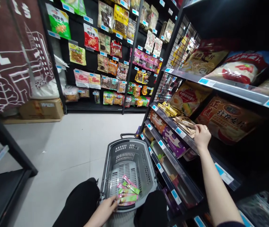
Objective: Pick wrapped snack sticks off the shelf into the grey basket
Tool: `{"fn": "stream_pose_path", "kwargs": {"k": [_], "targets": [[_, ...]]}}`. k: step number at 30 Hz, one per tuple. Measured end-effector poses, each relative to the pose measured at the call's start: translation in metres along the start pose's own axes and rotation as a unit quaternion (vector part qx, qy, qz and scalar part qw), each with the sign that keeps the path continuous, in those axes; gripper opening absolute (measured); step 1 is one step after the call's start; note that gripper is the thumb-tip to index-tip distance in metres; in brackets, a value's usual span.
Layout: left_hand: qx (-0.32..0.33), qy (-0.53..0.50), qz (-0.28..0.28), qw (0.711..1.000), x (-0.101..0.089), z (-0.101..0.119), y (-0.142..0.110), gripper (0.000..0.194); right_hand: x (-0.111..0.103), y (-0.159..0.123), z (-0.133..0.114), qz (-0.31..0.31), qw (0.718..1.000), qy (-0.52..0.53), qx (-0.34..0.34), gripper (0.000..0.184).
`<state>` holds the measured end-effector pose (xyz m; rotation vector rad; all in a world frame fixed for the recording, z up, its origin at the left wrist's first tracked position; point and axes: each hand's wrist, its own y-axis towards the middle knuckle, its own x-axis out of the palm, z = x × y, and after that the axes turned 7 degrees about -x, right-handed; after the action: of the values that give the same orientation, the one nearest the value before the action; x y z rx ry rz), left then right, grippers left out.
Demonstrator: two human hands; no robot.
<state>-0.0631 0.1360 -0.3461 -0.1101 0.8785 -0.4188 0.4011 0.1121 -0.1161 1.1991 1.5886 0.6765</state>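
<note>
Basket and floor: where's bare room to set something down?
Bare: the far end of the basket, between its far wall and the pink and green packets; floor tiles between basket and black rack at left. Crowded: the basket's near end, beside the left hand; the shelf where the right hand touches brown sachets.

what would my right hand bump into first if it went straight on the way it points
Your right hand would meet the brown packets first, right at its fingers; beyond them, probably the yellow packets, though depth is hard to judge.
</note>
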Motion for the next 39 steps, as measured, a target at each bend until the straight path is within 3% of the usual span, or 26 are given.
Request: {"fn": "stream_pose_path", "kwargs": {"k": [2, 4, 7, 9, 10, 13, 15, 17, 19, 23, 28, 31, 35, 39], "targets": [[0.008, -0.122, -0.030, 0.992, -0.001, 0.007, 0.000, 0.058, -0.013, -0.023, -0.012, 0.024, 0.995, 0.099, 0.006, 0.028], [0.014, -0.275, -0.069, 0.959, -0.003, 0.019, -0.006, 0.065, -0.021, -0.058, -0.030, 0.012, 0.964, 0.260, 0.052, 0.029], [0.062, -0.500, -0.127, 0.855, -0.013, 0.043, -0.028, 0.068, -0.021, -0.128, -0.066, -0.109, 0.876, 0.449, 0.142, 0.030], [0.095, -0.569, -0.154, 0.803, -0.020, 0.058, -0.042, 0.074, -0.014, -0.177, -0.090, -0.211, 0.816, 0.511, 0.171, 0.029], [0.094, -0.571, -0.147, 0.802, -0.022, 0.063, -0.047, 0.074, -0.009, -0.200, -0.100, -0.253, 0.789, 0.530, 0.181, 0.030], [0.030, -0.486, -0.097, 0.868, -0.027, 0.066, -0.053, 0.065, 0.007, -0.260, -0.121, -0.318, 0.733, 0.558, 0.226, 0.031], [-0.012, -0.423, -0.070, 0.903, -0.026, 0.061, -0.052, 0.060, 0.015, -0.292, -0.130, -0.324, 0.696, 0.578, 0.277, 0.033], [-0.031, -0.389, -0.062, 0.919, -0.023, 0.054, -0.049, 0.057, 0.021, -0.317, -0.137, -0.322, 0.663, 0.594, 0.323, 0.042], [-0.037, -0.373, -0.059, 0.925, -0.020, 0.049, -0.045, 0.055, 0.024, -0.333, -0.142, -0.317, 0.656, 0.582, 0.361, 0.049], [-0.048, -0.355, -0.044, 0.933, -0.011, 0.045, -0.037, 0.052, 0.029, -0.346, -0.148, -0.312, 0.674, 0.533, 0.404, 0.043], [-0.071, -0.333, -0.036, 0.939, -0.006, 0.040, -0.031, 0.048, 0.037, -0.347, -0.142, -0.317, 0.672, 0.528, 0.411, 0.048], [-0.088, -0.303, -0.086, 0.945, -0.012, 0.035, -0.032, 0.041, 0.039, -0.351, -0.137, -0.325, 0.654, 0.546, 0.411, 0.054], [-0.084, -0.229, -0.201, 0.949, -0.019, 0.034, -0.039, 0.032, 0.036, -0.357, -0.135, -0.360, 0.615, 0.580, 0.394, 0.052], [-0.046, -0.174, -0.262, 0.948, -0.003, 0.046, -0.049, 0.023, 0.029, -0.359, -0.143, -0.419, 0.570, 0.611, 0.356, 0.046]]}}
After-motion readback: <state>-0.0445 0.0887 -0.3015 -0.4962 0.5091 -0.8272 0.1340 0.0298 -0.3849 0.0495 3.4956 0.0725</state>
